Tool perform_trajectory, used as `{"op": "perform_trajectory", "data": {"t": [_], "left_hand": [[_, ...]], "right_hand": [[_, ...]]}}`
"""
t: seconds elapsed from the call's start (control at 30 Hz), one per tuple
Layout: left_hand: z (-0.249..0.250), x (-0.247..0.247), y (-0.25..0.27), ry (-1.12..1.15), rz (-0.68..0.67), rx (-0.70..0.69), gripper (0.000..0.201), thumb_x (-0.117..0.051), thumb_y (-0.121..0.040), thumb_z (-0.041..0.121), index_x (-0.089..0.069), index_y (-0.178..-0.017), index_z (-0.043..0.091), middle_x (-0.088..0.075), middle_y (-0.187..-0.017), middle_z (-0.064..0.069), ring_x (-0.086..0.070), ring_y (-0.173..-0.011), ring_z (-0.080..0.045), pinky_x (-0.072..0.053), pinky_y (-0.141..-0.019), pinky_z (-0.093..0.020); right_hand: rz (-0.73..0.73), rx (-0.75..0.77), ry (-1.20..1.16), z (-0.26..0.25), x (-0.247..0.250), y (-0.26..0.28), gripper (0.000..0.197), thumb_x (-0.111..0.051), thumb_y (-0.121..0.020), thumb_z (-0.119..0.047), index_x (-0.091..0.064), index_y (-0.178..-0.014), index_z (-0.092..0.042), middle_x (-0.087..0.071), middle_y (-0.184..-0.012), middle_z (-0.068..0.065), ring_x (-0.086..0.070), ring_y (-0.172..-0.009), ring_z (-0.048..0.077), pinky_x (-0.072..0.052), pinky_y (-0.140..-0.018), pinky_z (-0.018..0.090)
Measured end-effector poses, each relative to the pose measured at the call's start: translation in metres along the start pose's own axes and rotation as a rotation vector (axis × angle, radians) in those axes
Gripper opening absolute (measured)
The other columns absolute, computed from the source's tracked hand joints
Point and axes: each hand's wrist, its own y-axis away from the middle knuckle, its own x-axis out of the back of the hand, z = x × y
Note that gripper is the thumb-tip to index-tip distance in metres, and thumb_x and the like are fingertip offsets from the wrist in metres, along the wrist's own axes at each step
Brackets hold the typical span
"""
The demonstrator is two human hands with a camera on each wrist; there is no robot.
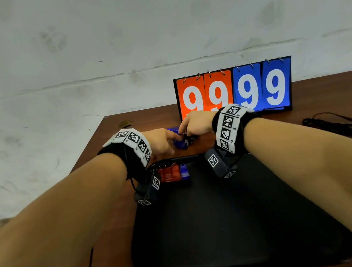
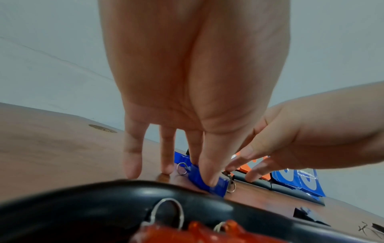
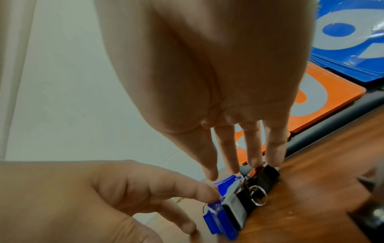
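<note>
Several small key tags with metal rings lie bunched on the wooden table [image 1: 111, 138] just past the black tray [image 1: 230, 228]. My left hand [image 1: 162, 142] pinches a blue tag [image 2: 220, 187] at the cluster's left end, thumb on its face. Beside it lie a grey-white tag [image 3: 234, 205] and black tags [image 3: 264, 177]. My right hand [image 1: 194, 123] reaches down from the right with straight fingers [image 3: 274, 156], whose tips touch the black tags. Its thumb hovers over the blue tag [image 3: 220, 220]. In the head view the hands hide most of the cluster.
Two red tags [image 1: 169, 173] and a blue tag [image 1: 184, 172] stand in a row in the tray's far left corner. A flip scoreboard [image 1: 235, 92] showing 99 99 stands against the wall behind the hands. A black cable [image 1: 347, 126] lies at the table's right.
</note>
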Motion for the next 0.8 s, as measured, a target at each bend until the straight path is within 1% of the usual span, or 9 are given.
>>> {"op": "perform_trajectory", "data": {"t": [0.07, 0.17, 0.3, 0.43, 0.5, 0.6, 0.63, 0.7, 0.8], "left_hand": [[0.002, 0.000, 0.000, -0.036, 0.020, -0.016, 0.059, -0.060, -0.090, 0.011, -0.045, -0.144, 0.031, -0.062, -0.115, -0.003, -0.062, -0.091, -0.020, -0.051, -0.085, -0.032], [0.002, -0.001, 0.002, -0.036, 0.072, -0.026, 0.050, -0.064, -0.089, 0.013, -0.054, -0.136, 0.026, -0.059, -0.105, 0.001, -0.057, -0.081, -0.013, -0.046, -0.079, -0.028], [-0.005, -0.001, 0.006, -0.109, 0.151, -0.044, 0.038, -0.066, -0.088, 0.018, -0.062, -0.126, 0.019, -0.062, -0.117, -0.002, -0.059, -0.102, -0.020, -0.045, -0.087, -0.028], [-0.018, 0.002, 0.011, -0.122, 0.190, -0.030, 0.025, -0.067, -0.087, 0.016, -0.069, -0.110, 0.008, -0.070, -0.106, -0.009, -0.064, -0.098, -0.026, -0.052, -0.088, -0.036], [-0.024, 0.002, 0.014, -0.129, 0.196, -0.025, 0.021, -0.068, -0.084, 0.016, -0.069, -0.101, 0.003, -0.071, -0.100, -0.014, -0.066, -0.093, -0.030, -0.052, -0.086, -0.040], [-0.033, 0.003, 0.021, -0.139, 0.215, -0.021, 0.012, -0.067, -0.083, 0.014, -0.069, -0.094, 0.008, -0.063, -0.087, -0.007, -0.057, -0.078, -0.023, -0.052, -0.078, -0.037], [-0.037, 0.004, 0.023, -0.132, 0.220, -0.022, 0.014, -0.066, -0.084, 0.012, -0.070, -0.096, 0.007, -0.063, -0.088, -0.005, -0.056, -0.078, -0.021, -0.053, -0.080, -0.038], [-0.042, 0.004, 0.024, -0.125, 0.233, -0.021, 0.016, -0.065, -0.084, 0.011, -0.072, -0.099, 0.007, -0.067, -0.093, -0.003, -0.059, -0.082, -0.018, -0.053, -0.084, -0.037], [-0.046, 0.004, 0.023, -0.115, 0.254, -0.027, 0.016, -0.070, -0.084, 0.014, -0.072, -0.099, 0.011, -0.067, -0.093, -0.002, -0.061, -0.086, -0.018, -0.053, -0.085, -0.034]], "right_hand": [[-0.011, -0.012, 0.006, -0.001, -0.001, -0.001, 0.036, -0.048, -0.093, 0.004, -0.069, -0.121, -0.007, -0.064, -0.126, 0.011, -0.058, -0.104, 0.024, -0.047, -0.087, 0.029], [-0.014, -0.040, 0.074, -0.002, -0.002, -0.003, 0.030, -0.053, -0.092, -0.004, -0.069, -0.118, -0.006, -0.066, -0.123, 0.012, -0.060, -0.113, 0.029, -0.049, -0.099, 0.035], [0.021, -0.059, 0.151, -0.010, -0.002, -0.006, 0.029, -0.057, -0.090, -0.006, -0.068, -0.116, -0.001, -0.066, -0.122, 0.017, -0.062, -0.111, 0.034, -0.051, -0.099, 0.043], [0.060, -0.018, 0.131, -0.023, -0.002, -0.007, 0.033, -0.052, -0.092, 0.000, -0.067, -0.121, -0.001, -0.064, -0.127, 0.012, -0.059, -0.117, 0.029, -0.050, -0.094, 0.033], [0.032, -0.033, 0.126, -0.029, -0.005, -0.011, 0.034, -0.050, -0.093, 0.002, -0.064, -0.123, 0.002, -0.062, -0.130, 0.015, -0.058, -0.117, 0.031, -0.049, -0.092, 0.031], [-0.054, -0.042, 0.179, -0.035, -0.008, -0.015, 0.036, -0.048, -0.095, 0.003, -0.057, -0.130, 0.007, -0.056, -0.136, 0.020, -0.058, -0.108, 0.031, -0.049, -0.075, 0.019], [-0.057, -0.046, 0.176, -0.036, -0.009, -0.018, 0.037, -0.052, -0.094, 0.001, -0.058, -0.130, 0.004, -0.058, -0.135, 0.017, -0.060, -0.107, 0.028, -0.050, -0.079, 0.019], [-0.047, -0.055, 0.229, -0.038, -0.010, -0.021, 0.036, -0.059, -0.091, -0.008, -0.063, -0.126, -0.002, -0.062, -0.131, 0.014, -0.061, -0.113, 0.029, -0.052, -0.096, 0.034], [-0.001, -0.046, 0.327, -0.041, -0.012, -0.021, 0.034, -0.055, -0.093, -0.013, -0.065, -0.121, 0.004, -0.061, -0.129, 0.018, -0.055, -0.120, 0.034, -0.047, -0.100, 0.038]]}}
